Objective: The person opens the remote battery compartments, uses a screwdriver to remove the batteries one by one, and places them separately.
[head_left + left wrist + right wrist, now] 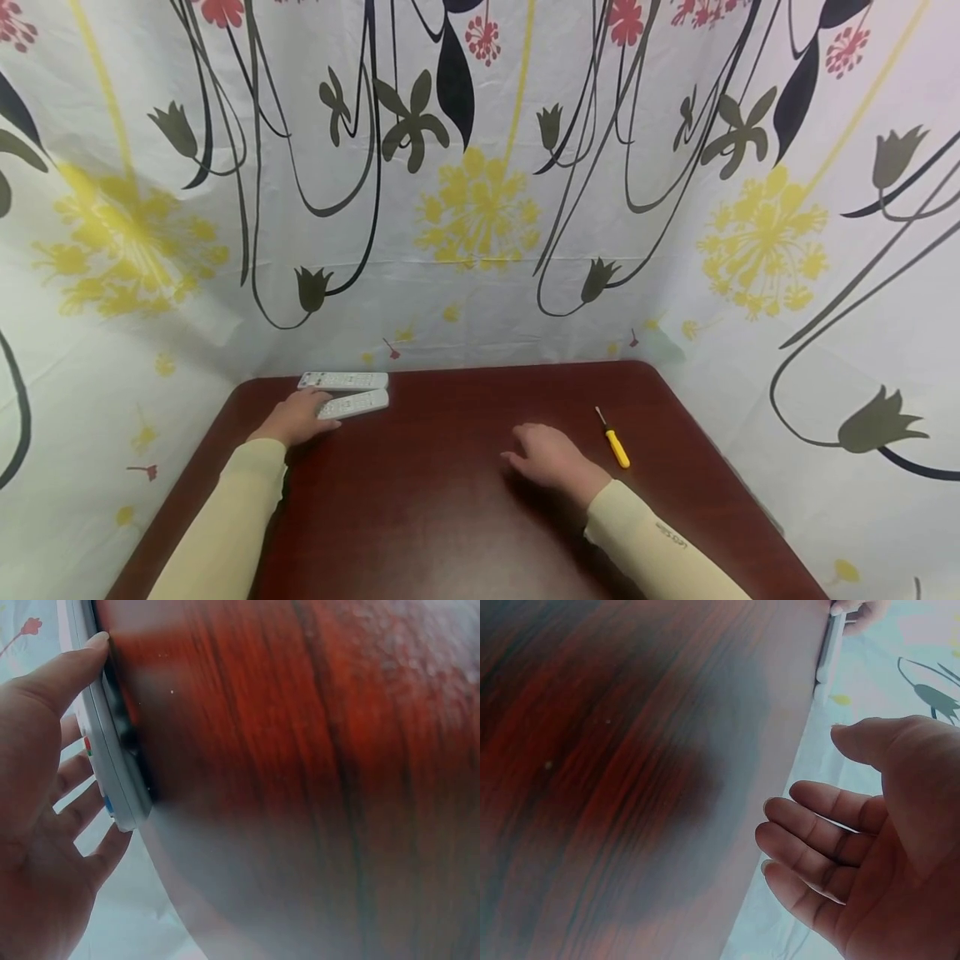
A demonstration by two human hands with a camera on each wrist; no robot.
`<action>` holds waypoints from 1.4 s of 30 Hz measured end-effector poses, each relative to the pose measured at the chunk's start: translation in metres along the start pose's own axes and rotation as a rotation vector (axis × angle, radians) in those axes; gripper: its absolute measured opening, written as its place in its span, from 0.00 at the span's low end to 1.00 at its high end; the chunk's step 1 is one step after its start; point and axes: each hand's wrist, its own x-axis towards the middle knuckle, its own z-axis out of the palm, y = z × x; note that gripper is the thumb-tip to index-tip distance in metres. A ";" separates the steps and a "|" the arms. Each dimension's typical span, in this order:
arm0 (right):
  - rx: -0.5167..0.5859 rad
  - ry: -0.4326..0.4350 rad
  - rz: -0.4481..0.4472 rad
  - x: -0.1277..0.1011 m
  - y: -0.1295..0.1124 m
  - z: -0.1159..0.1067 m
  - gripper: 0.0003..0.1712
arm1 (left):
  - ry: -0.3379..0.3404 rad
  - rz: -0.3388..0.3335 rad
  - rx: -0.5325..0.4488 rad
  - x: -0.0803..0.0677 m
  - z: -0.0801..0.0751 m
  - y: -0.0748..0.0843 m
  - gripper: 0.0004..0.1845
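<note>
Two white remote controls lie at the table's back left, the far remote (348, 381) behind the near remote (358, 404), which is slightly angled. My left hand (295, 418) holds the near remote by its left end. In the left wrist view, the thumb rests along one side of that remote (112, 761) and the fingers are on the other. My right hand (553, 457) hovers over the middle right with relaxed fingers and nothing in it. To its right lies a screwdriver (617, 448) with a yellow handle, its tip pointing away.
A dark red-brown wooden table (442, 492) with rounded back corners spans the view. White cloth (480, 325) with a flower print hangs behind it and along both sides.
</note>
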 end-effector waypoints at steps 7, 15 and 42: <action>-0.014 0.011 -0.004 0.000 0.001 0.001 0.28 | 0.014 0.007 0.004 0.002 0.000 -0.003 0.33; -0.009 0.003 -0.011 0.000 0.001 -0.001 0.25 | 0.007 -0.001 -0.018 0.002 0.002 -0.006 0.32; -0.006 -0.012 -0.005 -0.001 -0.002 -0.003 0.23 | 0.067 0.023 -0.127 0.000 0.004 -0.008 0.25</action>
